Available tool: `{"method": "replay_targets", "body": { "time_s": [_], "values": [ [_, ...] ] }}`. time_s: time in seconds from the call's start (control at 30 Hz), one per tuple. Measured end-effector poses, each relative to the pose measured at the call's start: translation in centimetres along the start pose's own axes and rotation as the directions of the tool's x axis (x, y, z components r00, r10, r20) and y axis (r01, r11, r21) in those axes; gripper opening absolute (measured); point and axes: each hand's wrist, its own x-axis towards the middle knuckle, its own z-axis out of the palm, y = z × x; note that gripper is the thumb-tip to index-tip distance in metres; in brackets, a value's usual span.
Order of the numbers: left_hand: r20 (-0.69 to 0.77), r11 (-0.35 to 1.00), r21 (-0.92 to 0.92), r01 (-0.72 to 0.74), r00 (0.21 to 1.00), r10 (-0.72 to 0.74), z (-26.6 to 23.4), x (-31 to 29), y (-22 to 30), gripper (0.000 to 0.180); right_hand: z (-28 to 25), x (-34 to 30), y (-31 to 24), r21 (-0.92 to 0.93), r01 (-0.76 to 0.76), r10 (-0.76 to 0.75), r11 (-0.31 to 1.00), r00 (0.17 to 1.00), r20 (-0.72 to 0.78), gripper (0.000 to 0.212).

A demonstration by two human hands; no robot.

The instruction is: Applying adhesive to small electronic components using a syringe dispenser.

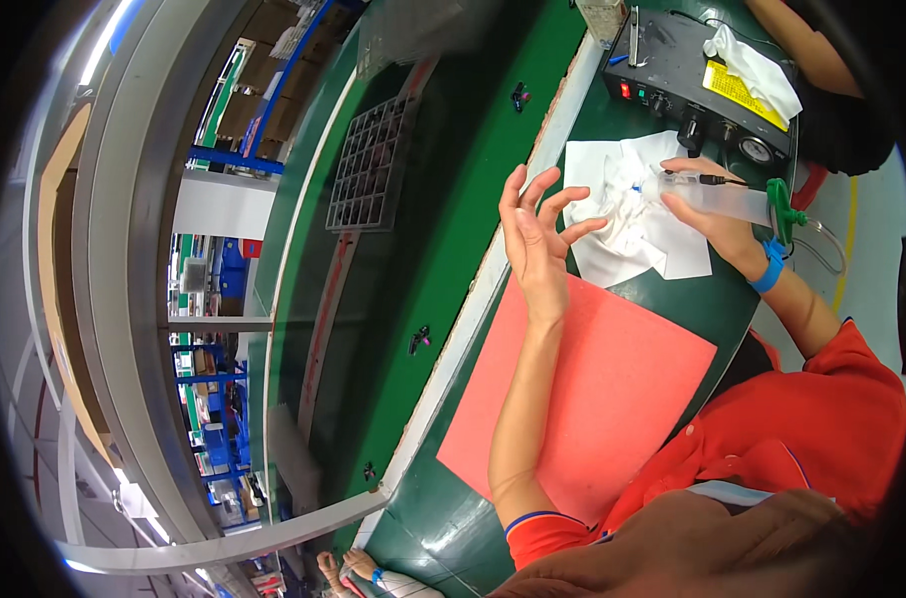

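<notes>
My left hand (pixel 540 244) is raised over the near edge of the conveyor, fingers spread and curved, with nothing in it. In my right hand (pixel 720 221) is a translucent dispensing syringe (pixel 732 199), lying nearly level with its tip pointing left. A green cap (pixel 783 207) with a clear hose closes the syringe's right end. My fingers and thumb are around the barrel near its tip. Beneath the tip lie crumpled white wipes (pixel 627 224) on the green bench. A blank pink-red mat (pixel 597 384) lies under my left forearm.
A black dispenser box (pixel 697 85) with knobs, a gauge and a wipe on top stands at the far right. The green conveyor (pixel 473 209) carries small dark parts (pixel 420 341) and a gridded tray (pixel 371 164). Other people's arms show at upper right (pixel 806 45) and bottom (pixel 358 566).
</notes>
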Motion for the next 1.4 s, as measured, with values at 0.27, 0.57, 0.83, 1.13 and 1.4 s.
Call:
{"method": "replay_targets", "body": {
  "time_s": [0.27, 0.57, 0.83, 1.13, 1.4],
  "values": [
    [0.009, 0.999, -0.018, 0.031, 0.999, -0.031, 0.2, -0.8, -0.1, 0.05, -0.5, -0.3, -0.3, -0.035, 0.075, -0.075, 0.997, 0.997, -0.003, 0.027],
    [-0.117, 0.849, -0.501, 0.168, 0.959, -0.259, -2.3, -1.7, -0.1, 0.045, -1.0, -0.3, -0.7, -0.014, 0.141, -0.141, 0.99, 0.99, 0.019, 0.031],
    [-0.232, 0.935, -0.181, 0.304, 0.911, -0.341, -2.4, -2.0, -0.4, 0.053, -0.8, -0.5, -0.9, 0.051, 0.115, -0.115, 0.992, 0.993, -0.008, 0.03],
    [0.037, 0.662, 0.744, -0.093, 0.995, 0.097, -0.3, -1.7, -3.5, 0.045, -0.9, -0.5, -0.7, 0.015, 0.091, -0.091, 0.996, 0.996, -0.007, 0.031],
    [0.189, 0.485, 0.847, -0.216, 0.976, 0.105, -0.1, -1.0, -5.2, 0.049, -1.1, -0.6, -0.8, 0.054, 0.071, -0.072, 0.996, 0.997, 0.01, 0.031]
  ]
}}
